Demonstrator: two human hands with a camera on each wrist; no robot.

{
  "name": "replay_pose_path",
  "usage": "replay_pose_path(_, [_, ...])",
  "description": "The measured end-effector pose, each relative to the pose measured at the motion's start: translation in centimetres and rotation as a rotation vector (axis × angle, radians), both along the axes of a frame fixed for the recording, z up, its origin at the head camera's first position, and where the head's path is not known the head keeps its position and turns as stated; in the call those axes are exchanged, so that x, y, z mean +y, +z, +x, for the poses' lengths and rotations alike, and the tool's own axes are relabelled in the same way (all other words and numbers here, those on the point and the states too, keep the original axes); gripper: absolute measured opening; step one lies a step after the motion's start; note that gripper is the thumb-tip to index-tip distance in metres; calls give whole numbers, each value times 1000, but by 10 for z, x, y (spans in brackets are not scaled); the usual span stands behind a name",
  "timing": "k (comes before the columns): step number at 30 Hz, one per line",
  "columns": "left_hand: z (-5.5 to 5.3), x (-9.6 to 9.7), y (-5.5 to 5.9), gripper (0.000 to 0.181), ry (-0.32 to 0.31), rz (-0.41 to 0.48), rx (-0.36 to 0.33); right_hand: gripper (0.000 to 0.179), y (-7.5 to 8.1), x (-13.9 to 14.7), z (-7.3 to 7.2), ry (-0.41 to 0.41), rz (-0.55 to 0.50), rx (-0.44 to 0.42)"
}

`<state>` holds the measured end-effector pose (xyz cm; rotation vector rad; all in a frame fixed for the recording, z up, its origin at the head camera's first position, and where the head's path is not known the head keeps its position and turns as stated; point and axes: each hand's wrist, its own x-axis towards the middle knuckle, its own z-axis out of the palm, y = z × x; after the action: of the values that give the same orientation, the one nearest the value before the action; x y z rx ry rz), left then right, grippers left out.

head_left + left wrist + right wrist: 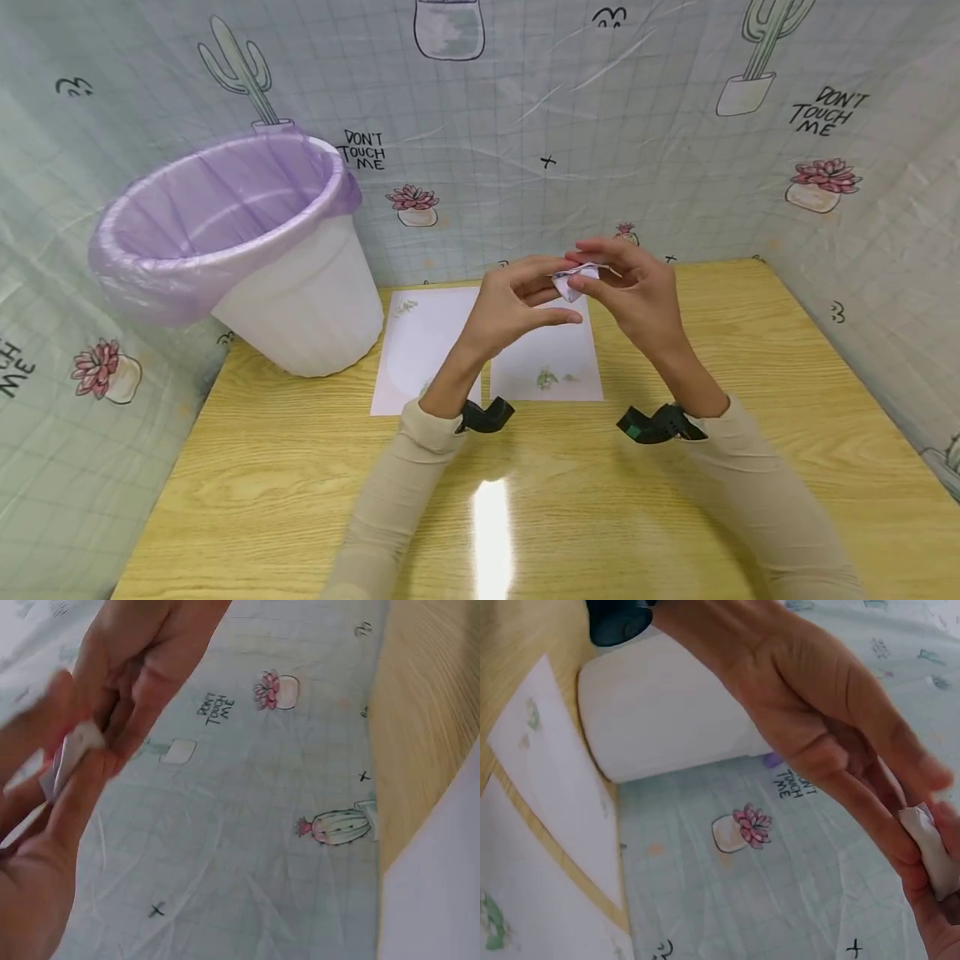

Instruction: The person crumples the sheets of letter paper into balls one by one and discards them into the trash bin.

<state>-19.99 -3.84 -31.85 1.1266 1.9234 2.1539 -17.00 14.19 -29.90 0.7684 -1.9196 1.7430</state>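
A small wad of folded white paper point(565, 287) is held up between both hands, above two printed sheets. My right hand point(645, 300) pinches it between thumb and fingers. From the other side, my left hand point(498, 304) reaches to the wad with its fingers extended against it. Its thumb is straight and stands apart below the paper. In the left wrist view the wad point(79, 750) is partly covered by fingers of both hands. The right wrist view shows the wad point(930, 844) at the right edge, beside the left fingertips.
Two pale sheets with green plant prints, a left one point(405, 358) and a right one point(581, 350), lie on the wooden table point(300, 483). A white bin point(315, 292) with a purple liner point(225, 200) stands at the back left. A patterned cloth point(487, 125) hangs behind the table.
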Motion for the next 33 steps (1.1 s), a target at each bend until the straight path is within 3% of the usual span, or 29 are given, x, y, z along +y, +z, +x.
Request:
replay_pose_path(3, [-2, 4, -3, 47, 165, -66, 292, 36, -5, -3, -5, 9, -91, -62])
replay_pose_path(5, [-3, 7, -2, 43, 258, -103, 436, 38, -8, -2, -9, 44, -156, -125])
replay_pose_path(7, [-4, 8, -1, 42, 298, -127, 520, 38, -10, 1, -12, 64, -155, -191])
replay_pose_path(10, [-5, 6, 1, 41, 320, -175, 606, 38, -10, 9, -14, 47, -62, -288])
replay_pose_path(15, [-6, 0, 5, 37, 374, -275, 692, 39, -4, 20, -9, 47, 16, -398])
replay_pose_path(20, [-4, 4, 8, 34, 385, -292, 739, 38, -2, 17, -8, -4, 71, -370])
replay_pose_path(23, [-1, 7, 8, 31, 409, -276, 748, 32, -5, 13, -8, -20, -3, -337])
replay_pose_path(27, [1, 12, 7, 27, 449, -241, 752, 25, -10, 7, -9, 105, -226, -311])
replay_pose_path(30, [1, 15, 8, 26, 487, -222, 749, 23, -10, 3, -11, 170, -334, -294])
replay_pose_path(33, [-1, 15, 9, 28, 499, -214, 709, 22, -5, -1, -11, 116, -325, -301])
